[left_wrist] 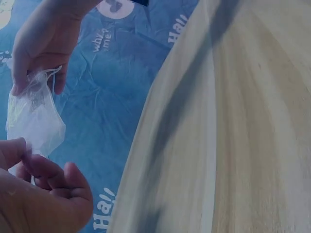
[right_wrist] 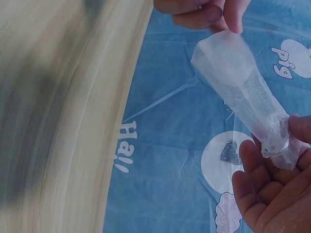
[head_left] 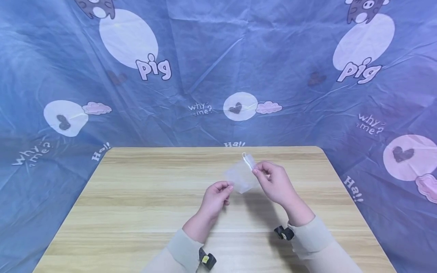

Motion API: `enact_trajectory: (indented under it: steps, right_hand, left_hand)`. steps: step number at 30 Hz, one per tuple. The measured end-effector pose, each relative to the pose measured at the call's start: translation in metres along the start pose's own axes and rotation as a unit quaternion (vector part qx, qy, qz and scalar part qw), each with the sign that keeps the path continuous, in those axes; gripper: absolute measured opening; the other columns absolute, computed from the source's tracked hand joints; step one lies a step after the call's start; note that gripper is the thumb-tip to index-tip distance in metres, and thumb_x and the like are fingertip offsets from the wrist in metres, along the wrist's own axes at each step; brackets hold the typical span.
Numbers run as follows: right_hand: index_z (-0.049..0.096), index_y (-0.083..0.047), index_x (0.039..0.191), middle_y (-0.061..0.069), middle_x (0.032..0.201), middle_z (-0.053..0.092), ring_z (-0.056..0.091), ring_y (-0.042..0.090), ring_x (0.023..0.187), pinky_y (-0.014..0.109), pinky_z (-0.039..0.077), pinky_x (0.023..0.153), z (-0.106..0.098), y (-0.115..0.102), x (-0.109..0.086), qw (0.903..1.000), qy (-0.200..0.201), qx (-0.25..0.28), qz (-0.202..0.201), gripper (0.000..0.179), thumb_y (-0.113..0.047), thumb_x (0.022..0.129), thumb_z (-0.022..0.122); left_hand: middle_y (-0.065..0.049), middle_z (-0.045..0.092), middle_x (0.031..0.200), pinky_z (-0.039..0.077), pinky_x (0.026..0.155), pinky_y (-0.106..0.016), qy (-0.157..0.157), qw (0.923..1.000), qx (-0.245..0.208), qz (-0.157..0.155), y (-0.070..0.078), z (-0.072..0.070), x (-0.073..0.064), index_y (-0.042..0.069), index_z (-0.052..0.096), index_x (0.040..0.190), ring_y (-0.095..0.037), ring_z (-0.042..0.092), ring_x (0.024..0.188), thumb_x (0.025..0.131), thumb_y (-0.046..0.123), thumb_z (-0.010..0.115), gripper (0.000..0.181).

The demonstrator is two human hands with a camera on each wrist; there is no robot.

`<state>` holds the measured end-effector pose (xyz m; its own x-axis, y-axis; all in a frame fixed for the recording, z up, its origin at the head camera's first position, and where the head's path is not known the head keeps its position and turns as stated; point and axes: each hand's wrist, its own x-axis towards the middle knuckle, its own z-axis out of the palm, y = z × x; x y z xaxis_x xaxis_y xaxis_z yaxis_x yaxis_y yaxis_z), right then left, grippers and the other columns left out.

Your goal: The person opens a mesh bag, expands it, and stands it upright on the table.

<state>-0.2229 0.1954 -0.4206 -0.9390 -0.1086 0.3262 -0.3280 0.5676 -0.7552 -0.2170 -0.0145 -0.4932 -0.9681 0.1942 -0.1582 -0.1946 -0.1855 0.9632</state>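
Note:
A small translucent white mesh drawstring pouch (head_left: 240,177) is stretched between both hands above the table. My left hand (head_left: 215,197) pinches its lower corner between thumb and forefinger, the other fingers curled, as the left wrist view also shows. At the gathered upper end, where a white cord (head_left: 246,161) forms a small loop, my right hand (head_left: 274,182) pinches the pouch between thumb and fingers. In the right wrist view the see-through mesh (right_wrist: 233,68) widens toward the left hand and bunches up at the right thumb.
Under the hands lies a light wood-grain table (head_left: 143,212), its far edge close to a blue printed cloth backdrop (head_left: 205,49) that also hangs at both sides. A small black device sits at each wrist. Shadows of the arms fall across the tabletop.

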Motion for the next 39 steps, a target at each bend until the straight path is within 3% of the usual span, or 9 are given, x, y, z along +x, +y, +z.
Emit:
enact_trajectory:
  steps: [7, 11, 14, 16, 20, 29, 32, 36, 39]
  right_hand:
    - [0.073, 0.001, 0.098, 0.012, 0.095, 0.073, 0.067, 0.026, 0.089, 0.038, 0.063, 0.071, 0.000, 0.000, 0.000, 0.9999, 0.004, -0.009, -0.005, 0.007, -0.002, 0.101, 0.067]
    - [0.072, 0.000, 0.097, 0.010, 0.092, 0.072, 0.063, 0.022, 0.082, 0.030, 0.057, 0.065, -0.003, 0.000, 0.001, 0.9997, 0.008, -0.014, -0.018, 0.007, -0.002, 0.101, 0.068]
    - [0.072, 0.001, 0.097, 0.010, 0.092, 0.072, 0.062, 0.021, 0.082, 0.029, 0.057, 0.066, -0.006, -0.002, 0.001, 0.9997, 0.010, -0.012, -0.020, 0.006, -0.002, 0.101, 0.068]
    - [0.073, 0.001, 0.098, 0.011, 0.094, 0.073, 0.064, 0.022, 0.083, 0.030, 0.058, 0.068, -0.006, -0.003, 0.002, 0.9997, 0.009, -0.008, -0.021, 0.006, -0.001, 0.100, 0.068]
    - [0.073, 0.001, 0.098, 0.011, 0.096, 0.074, 0.066, 0.023, 0.087, 0.034, 0.058, 0.073, -0.005, -0.004, 0.002, 0.9997, -0.001, 0.003, -0.025, 0.005, 0.000, 0.100, 0.068]
    - [0.073, -0.001, 0.098, 0.011, 0.100, 0.075, 0.067, 0.023, 0.089, 0.036, 0.058, 0.074, -0.004, -0.005, 0.000, 0.9991, -0.019, 0.013, -0.035, 0.006, 0.000, 0.100, 0.068]
    - [0.074, -0.002, 0.097, 0.010, 0.101, 0.076, 0.068, 0.024, 0.091, 0.037, 0.059, 0.077, -0.003, -0.006, -0.001, 0.9987, -0.026, 0.012, -0.041, 0.008, 0.001, 0.100, 0.068]
    - [0.074, -0.003, 0.096, 0.011, 0.104, 0.076, 0.070, 0.026, 0.094, 0.038, 0.059, 0.079, -0.003, -0.007, -0.002, 0.9984, -0.032, 0.009, -0.047, 0.008, 0.001, 0.100, 0.068]
    - [0.074, -0.003, 0.096, 0.013, 0.106, 0.077, 0.070, 0.027, 0.095, 0.039, 0.059, 0.078, -0.004, -0.008, -0.002, 0.9984, -0.034, 0.007, -0.044, 0.008, 0.000, 0.100, 0.068]
  left_hand:
    - [0.005, 0.055, 0.074, 0.044, 0.059, -0.019, 0.028, 0.9993, -0.005, 0.024, 0.001, 0.000, -0.001, -0.002, 0.061, 0.088, -0.007, 0.049, 0.067, 0.094, 0.005, 0.076, 0.018]
    - [0.004, 0.050, 0.082, 0.045, 0.066, -0.023, 0.012, 0.9989, -0.044, -0.003, 0.001, -0.007, -0.001, 0.011, 0.050, 0.097, -0.010, 0.048, 0.073, 0.099, 0.016, 0.070, 0.021]
    - [0.003, 0.048, 0.086, 0.045, 0.071, -0.026, -0.002, 0.9978, -0.062, -0.024, 0.000, -0.010, 0.001, 0.006, 0.055, 0.108, -0.012, 0.047, 0.077, 0.107, 0.022, 0.056, 0.016]
    - [0.003, 0.048, 0.088, 0.046, 0.071, -0.025, -0.006, 0.9985, -0.047, -0.027, -0.001, -0.010, 0.003, -0.002, 0.061, 0.117, -0.012, 0.047, 0.078, 0.110, 0.021, 0.051, 0.026]
    - [0.003, 0.053, 0.084, 0.048, 0.066, -0.023, -0.012, 0.9998, -0.002, -0.015, -0.004, -0.006, 0.006, -0.006, 0.066, 0.130, -0.011, 0.050, 0.075, 0.106, 0.011, 0.062, 0.030]
    - [0.005, 0.056, 0.070, 0.039, 0.054, -0.020, 0.023, 0.9987, 0.037, 0.025, -0.004, 0.001, 0.005, -0.012, 0.073, 0.100, -0.008, 0.044, 0.059, 0.098, 0.009, 0.073, 0.021]
    - [0.000, 0.066, 0.080, 0.043, 0.065, -0.020, 0.027, 0.9977, 0.054, 0.029, -0.004, 0.000, 0.004, -0.010, 0.074, 0.097, -0.008, 0.050, 0.071, 0.099, 0.007, 0.069, 0.017]
    - [-0.011, 0.072, 0.104, 0.045, 0.087, -0.028, -0.004, 0.9963, 0.079, 0.034, -0.004, -0.002, 0.002, -0.012, 0.070, 0.111, -0.012, 0.055, 0.092, 0.099, -0.002, 0.058, 0.020]
    - [-0.013, 0.065, 0.108, 0.044, 0.082, -0.027, -0.019, 0.9967, 0.075, 0.024, -0.006, -0.006, 0.002, -0.015, 0.060, 0.130, -0.015, 0.052, 0.088, 0.097, -0.007, 0.052, 0.036]
